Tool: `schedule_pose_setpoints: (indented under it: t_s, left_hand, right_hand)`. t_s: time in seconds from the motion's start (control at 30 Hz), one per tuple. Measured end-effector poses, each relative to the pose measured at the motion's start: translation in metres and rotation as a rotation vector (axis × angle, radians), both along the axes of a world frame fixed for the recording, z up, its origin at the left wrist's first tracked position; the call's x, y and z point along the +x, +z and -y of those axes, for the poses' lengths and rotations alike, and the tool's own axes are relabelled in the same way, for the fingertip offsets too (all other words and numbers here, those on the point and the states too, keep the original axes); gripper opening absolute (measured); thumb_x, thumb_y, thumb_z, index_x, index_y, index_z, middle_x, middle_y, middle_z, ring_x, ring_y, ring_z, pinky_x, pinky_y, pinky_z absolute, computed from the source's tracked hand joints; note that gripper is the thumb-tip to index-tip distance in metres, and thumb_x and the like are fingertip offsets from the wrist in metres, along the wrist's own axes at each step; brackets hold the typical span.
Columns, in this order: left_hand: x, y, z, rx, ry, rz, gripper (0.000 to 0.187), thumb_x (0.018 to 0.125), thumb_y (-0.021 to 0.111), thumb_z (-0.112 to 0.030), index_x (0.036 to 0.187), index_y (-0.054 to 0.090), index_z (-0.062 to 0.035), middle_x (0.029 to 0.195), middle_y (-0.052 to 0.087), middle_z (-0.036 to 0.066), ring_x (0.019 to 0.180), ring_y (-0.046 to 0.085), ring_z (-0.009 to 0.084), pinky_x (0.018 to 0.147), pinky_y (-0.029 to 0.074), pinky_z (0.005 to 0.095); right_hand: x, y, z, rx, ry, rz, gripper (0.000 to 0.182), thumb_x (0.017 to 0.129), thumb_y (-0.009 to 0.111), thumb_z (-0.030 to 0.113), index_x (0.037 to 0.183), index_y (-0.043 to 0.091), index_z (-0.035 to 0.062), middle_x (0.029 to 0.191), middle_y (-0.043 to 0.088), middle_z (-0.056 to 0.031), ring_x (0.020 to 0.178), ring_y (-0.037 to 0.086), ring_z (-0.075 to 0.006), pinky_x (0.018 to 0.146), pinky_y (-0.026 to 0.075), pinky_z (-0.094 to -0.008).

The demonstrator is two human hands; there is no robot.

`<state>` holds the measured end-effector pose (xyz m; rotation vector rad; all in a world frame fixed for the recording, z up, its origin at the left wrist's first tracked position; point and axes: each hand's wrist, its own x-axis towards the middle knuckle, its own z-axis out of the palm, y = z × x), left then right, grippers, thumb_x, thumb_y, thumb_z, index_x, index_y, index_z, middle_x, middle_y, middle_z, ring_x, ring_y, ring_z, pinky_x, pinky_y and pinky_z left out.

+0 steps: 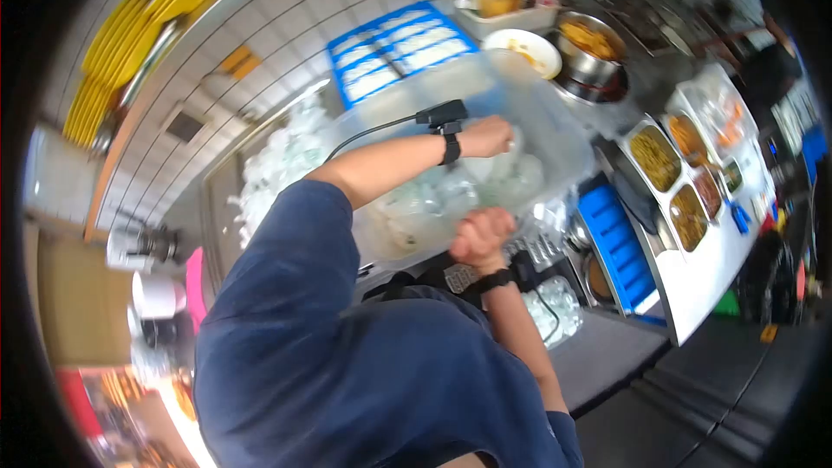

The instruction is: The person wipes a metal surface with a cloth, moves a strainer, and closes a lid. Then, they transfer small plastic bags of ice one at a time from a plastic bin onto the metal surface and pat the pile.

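Observation:
A large translucent plastic box [555, 134] stands in front of me, holding several clear plastic bags [455, 193] with pale contents. Over its far right part is my left hand [487, 137], closed, with a bit of whitish plastic near the fingers. My right hand [484, 234] is curled closed at the box's near side, close to my body. Blur and angle hide what either hand grips, if anything. Each wrist wears a black strap; a cable runs from the device [442, 113] at my left wrist.
Left of the box, clear plastic bags [286, 160] heap on a metal surface. Behind are a blue tray [342, 87] with white pieces, a white plate [555, 59] and a metal pot [598, 69]. Food containers [656, 159] and a blue rack [615, 243] stand to the right.

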<state>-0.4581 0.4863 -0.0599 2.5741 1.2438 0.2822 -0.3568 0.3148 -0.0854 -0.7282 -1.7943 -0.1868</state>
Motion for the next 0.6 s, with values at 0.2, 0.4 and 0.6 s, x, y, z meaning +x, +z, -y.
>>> schedule_pose_setpoints:
  t_s: [0.2, 0.4, 0.6]
  left_hand:
    - [-0.1, 0.11, 0.035, -0.083, 0.198, 0.542, 0.013, 0.081, 0.059, -0.014, 0.085, 0.066, -0.0048, 0.084, 0.067, 0.007, 0.078, 0.061, 0.0142, 0.073, 0.047, 0.0291]
    - [-0.24, 0.227, 0.105, 0.005, 0.42, 0.701, 0.021, 0.087, 0.056, -0.021, 0.089, 0.066, -0.0031, 0.085, 0.064, 0.0, 0.076, 0.053, 0.0057, 0.07, 0.042, 0.0208]
    - [-0.369, 0.156, 0.131, 0.267, 0.937, 0.066, 0.026, 0.083, 0.059, -0.028, 0.078, 0.065, -0.0039, 0.062, 0.059, 0.013, 0.057, 0.052, 0.0209, 0.059, 0.043, 0.032]
  right_hand:
    - [-0.003, 0.002, 0.004, -0.018, -0.077, 0.035, 0.027, 0.079, 0.038, 0.03, 0.06, 0.049, 0.0138, 0.071, 0.054, -0.0036, 0.075, 0.051, -0.0239, 0.076, 0.033, -0.0381]
    - [-0.002, 0.004, 0.006, -0.052, -0.067, 0.079, 0.027, 0.08, 0.037, 0.03, 0.065, 0.048, 0.0116, 0.073, 0.053, -0.0077, 0.075, 0.05, -0.0265, 0.077, 0.032, -0.04]
    - [-0.005, 0.007, 0.013, -0.083, -0.121, 0.098, 0.025, 0.08, 0.036, 0.028, 0.065, 0.045, 0.0101, 0.074, 0.051, -0.0081, 0.074, 0.049, -0.0267, 0.076, 0.032, -0.0398]
